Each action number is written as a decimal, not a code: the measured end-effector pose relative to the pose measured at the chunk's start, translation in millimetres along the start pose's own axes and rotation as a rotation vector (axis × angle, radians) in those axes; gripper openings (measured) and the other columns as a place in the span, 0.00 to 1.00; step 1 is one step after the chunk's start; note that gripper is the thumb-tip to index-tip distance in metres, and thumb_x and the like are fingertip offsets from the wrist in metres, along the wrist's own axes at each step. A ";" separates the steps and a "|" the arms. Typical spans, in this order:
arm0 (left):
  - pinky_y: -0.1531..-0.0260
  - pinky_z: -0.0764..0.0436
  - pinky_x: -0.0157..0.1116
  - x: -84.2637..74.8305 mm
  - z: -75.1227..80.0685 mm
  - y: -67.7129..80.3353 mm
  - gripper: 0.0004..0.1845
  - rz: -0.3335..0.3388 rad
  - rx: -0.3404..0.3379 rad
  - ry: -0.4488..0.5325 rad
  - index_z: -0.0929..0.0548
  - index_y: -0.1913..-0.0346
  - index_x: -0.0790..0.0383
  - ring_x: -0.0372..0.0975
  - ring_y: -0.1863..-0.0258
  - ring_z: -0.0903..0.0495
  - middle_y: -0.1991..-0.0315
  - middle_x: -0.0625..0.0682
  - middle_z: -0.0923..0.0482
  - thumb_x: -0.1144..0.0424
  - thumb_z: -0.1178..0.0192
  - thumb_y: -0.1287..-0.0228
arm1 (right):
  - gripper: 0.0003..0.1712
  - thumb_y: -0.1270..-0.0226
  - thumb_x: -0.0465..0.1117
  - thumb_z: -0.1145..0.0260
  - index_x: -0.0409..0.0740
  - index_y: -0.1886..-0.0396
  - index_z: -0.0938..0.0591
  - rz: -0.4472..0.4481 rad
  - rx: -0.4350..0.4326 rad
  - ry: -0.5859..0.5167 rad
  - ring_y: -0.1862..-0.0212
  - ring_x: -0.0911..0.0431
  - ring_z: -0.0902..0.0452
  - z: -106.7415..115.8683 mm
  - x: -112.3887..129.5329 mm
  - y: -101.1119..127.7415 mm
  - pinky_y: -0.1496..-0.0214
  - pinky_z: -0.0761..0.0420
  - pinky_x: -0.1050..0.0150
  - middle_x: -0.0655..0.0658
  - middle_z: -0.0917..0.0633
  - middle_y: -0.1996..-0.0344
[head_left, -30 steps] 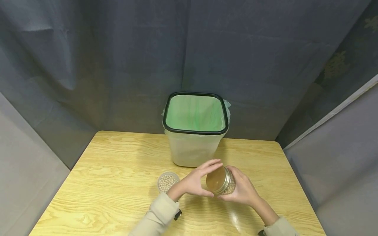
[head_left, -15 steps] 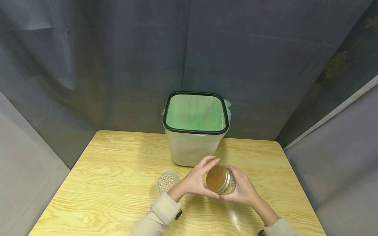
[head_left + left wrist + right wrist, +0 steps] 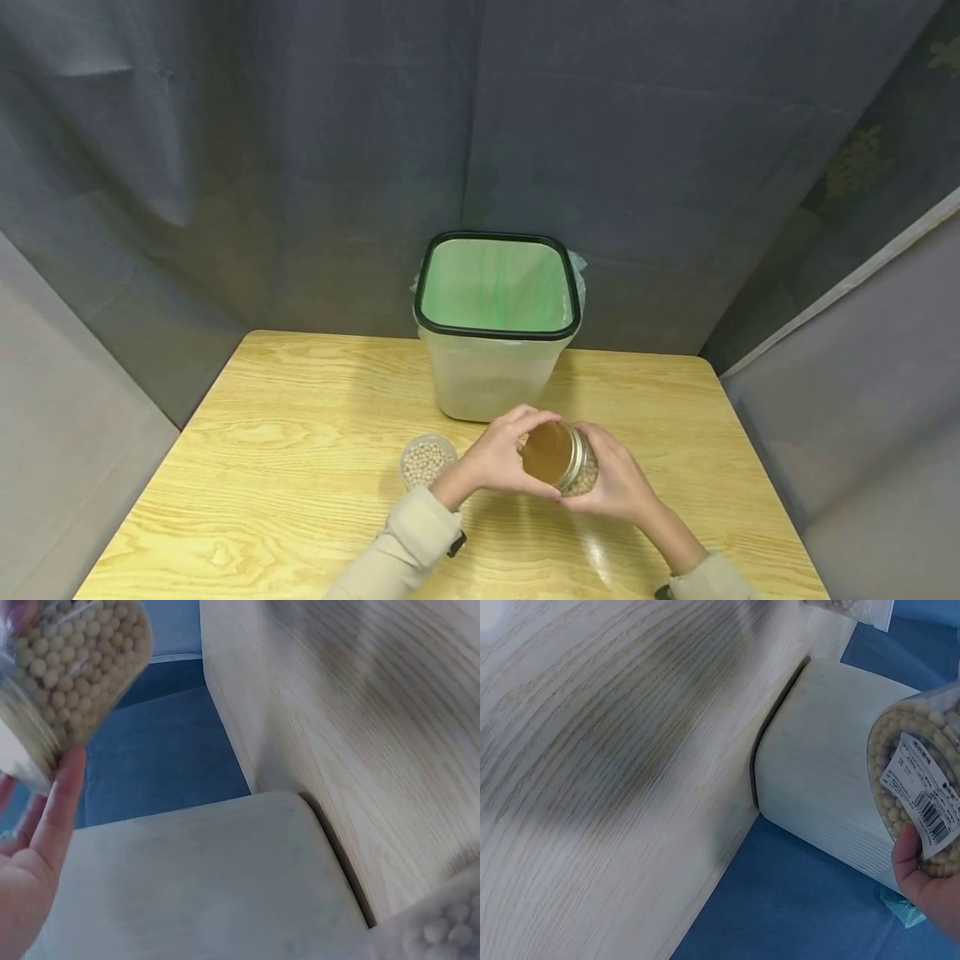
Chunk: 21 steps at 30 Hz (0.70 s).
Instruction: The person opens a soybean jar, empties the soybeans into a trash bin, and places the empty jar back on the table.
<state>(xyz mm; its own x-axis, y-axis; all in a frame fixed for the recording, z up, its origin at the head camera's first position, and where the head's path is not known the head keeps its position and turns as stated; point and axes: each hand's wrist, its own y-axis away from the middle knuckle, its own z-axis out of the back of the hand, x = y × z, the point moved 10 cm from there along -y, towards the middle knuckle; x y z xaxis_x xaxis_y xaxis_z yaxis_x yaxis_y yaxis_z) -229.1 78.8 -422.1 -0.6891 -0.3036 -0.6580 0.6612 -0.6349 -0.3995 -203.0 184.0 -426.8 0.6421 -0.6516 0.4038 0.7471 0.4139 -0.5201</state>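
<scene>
A clear jar [image 3: 583, 475] full of pale round beans, capped with a gold metal lid [image 3: 550, 452], is held tilted just above the table in the head view. My left hand [image 3: 517, 454] curls its fingers and thumb round the lid's rim. My right hand [image 3: 611, 477] grips the jar body from the right. The left wrist view shows the bean-filled jar [image 3: 67, 667] at top left with a finger [image 3: 52, 817] against it. The jar [image 3: 919, 787], with a white barcode label, appears in the right wrist view with my thumb [image 3: 930, 892] on it.
A white bin [image 3: 491, 383] with a black rim and green liner stands behind the hands at the back of the wooden table [image 3: 285, 467]. A small open cup of beans [image 3: 426, 461] sits left of my left wrist. Grey curtains enclose the table.
My left hand's fingers, stretched over the lid before, have curled down round its rim. The jar and right hand have hardly shifted.
</scene>
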 end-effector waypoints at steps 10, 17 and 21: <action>0.45 0.34 0.36 -2.2 -9.7 2.5 0.51 -0.024 0.114 0.008 0.37 0.35 0.54 0.38 0.41 0.38 0.38 0.49 0.40 0.53 0.23 0.68 | 0.53 0.77 0.54 0.20 0.35 0.47 0.30 -0.023 0.018 -0.019 0.57 0.50 0.23 -2.1 -2.1 2.9 0.60 0.20 0.55 0.42 0.22 0.56; 0.42 0.37 0.35 -9.2 -6.9 2.8 0.51 -0.156 0.133 -0.010 0.33 0.36 0.55 0.38 0.41 0.37 0.41 0.51 0.36 0.61 0.21 0.74 | 0.55 0.78 0.59 0.20 0.37 0.46 0.30 0.015 0.021 -0.016 0.58 0.51 0.24 -2.7 -0.8 2.2 0.61 0.20 0.56 0.44 0.23 0.55; 0.50 0.30 0.29 -5.3 -1.6 0.8 0.49 -0.106 0.069 -0.030 0.30 0.40 0.55 0.34 0.51 0.30 0.50 0.48 0.29 0.53 0.21 0.76 | 0.54 0.78 0.59 0.21 0.37 0.48 0.29 0.012 0.004 -0.009 0.57 0.51 0.23 -3.3 1.0 1.8 0.60 0.20 0.55 0.44 0.22 0.56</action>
<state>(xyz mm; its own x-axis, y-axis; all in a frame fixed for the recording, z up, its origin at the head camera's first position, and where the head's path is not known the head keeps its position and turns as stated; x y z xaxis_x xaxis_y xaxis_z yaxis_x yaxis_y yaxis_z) -224.3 81.1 -420.0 -0.7633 -0.2529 -0.5945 0.5632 -0.7113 -0.4206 -201.5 182.0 -429.7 0.6525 -0.6410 0.4043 0.7401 0.4243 -0.5218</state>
